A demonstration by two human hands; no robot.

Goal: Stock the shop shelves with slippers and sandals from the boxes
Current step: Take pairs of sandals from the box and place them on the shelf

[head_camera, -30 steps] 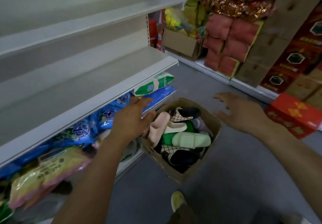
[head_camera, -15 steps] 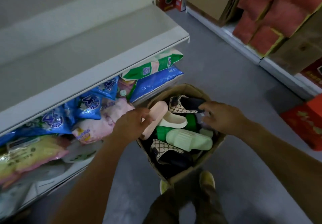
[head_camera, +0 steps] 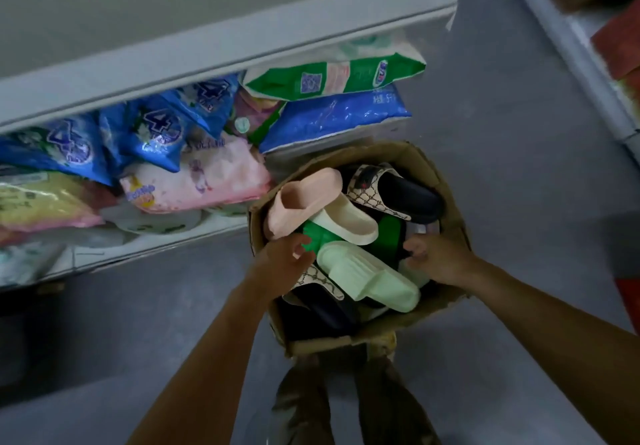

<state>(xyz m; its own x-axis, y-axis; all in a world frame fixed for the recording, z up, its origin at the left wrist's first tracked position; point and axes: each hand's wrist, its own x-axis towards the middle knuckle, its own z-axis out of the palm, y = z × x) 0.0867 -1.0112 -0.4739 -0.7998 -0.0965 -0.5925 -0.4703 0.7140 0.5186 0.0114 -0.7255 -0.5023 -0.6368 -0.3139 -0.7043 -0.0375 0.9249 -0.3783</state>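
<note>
Left hand (head_camera: 277,264) fingers curled around the near end of the pink slipper (head_camera: 301,198); right hand (head_camera: 436,257) fingers curled down among the slippers, hold unclear. Both inside the cardboard box (head_camera: 446,181) on the floor, beside the pale green slipper (head_camera: 367,275), just near of the bottom shelf's blue detergent bags (head_camera: 156,133)

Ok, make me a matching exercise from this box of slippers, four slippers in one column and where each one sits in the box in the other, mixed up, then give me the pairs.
Things:
1. pink slipper
2. pale green slipper
3. cream slipper
4. black patterned slipper

Places:
A. far right of the box
B. middle, under the pink one
C. far left, by the left hand
D. near side, between both hands

Pairs: 1-C, 2-D, 3-B, 4-A
</note>
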